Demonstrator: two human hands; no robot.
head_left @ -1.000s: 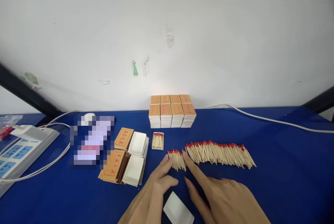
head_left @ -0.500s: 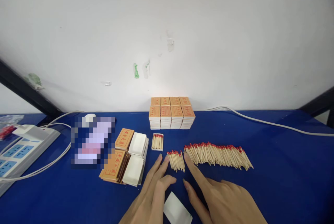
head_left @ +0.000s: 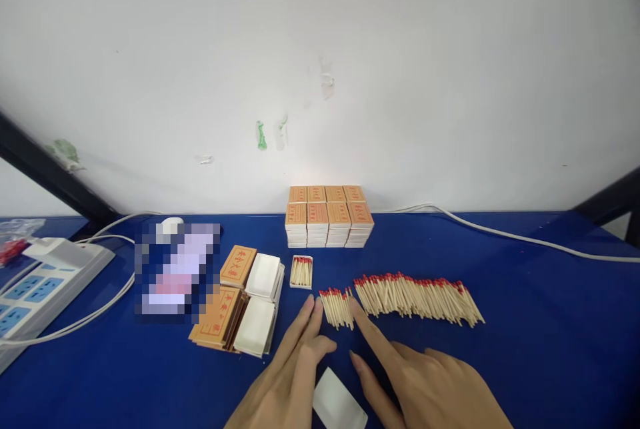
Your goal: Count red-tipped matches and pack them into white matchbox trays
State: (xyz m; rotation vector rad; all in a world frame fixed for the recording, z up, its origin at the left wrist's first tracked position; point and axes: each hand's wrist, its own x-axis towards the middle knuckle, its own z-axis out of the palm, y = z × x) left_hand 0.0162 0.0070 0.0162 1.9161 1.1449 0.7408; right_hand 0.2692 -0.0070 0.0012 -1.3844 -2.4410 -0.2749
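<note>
A small group of red-tipped matches (head_left: 337, 309) lies on the blue table between my two hands. My left hand (head_left: 293, 372) rests at its left side, fingers stretched out, with fingertips beside the matches. On the other side, my right hand (head_left: 407, 372) has its index fingertip against the group's right edge and its thumb apart. A long row of matches (head_left: 417, 298) lies to the right, separated by a narrow gap. Below the small group, a white matchbox tray (head_left: 339, 402) sits between my hands. Another tray filled with matches (head_left: 301, 273) lies just beyond my left fingertips.
Stacked matchboxes (head_left: 327, 215) stand against the wall. Orange matchbox sleeves (head_left: 220, 315) and white trays (head_left: 256, 327) are piled at the left. Farther left are a blurred phone-like object (head_left: 183, 269) and a power strip (head_left: 45, 289). A white cable (head_left: 505, 235) runs along the right back.
My right index fingertip has shifted slightly left, against the small group of matches. The gap to the long row is a little wider. My left hand has barely moved.
</note>
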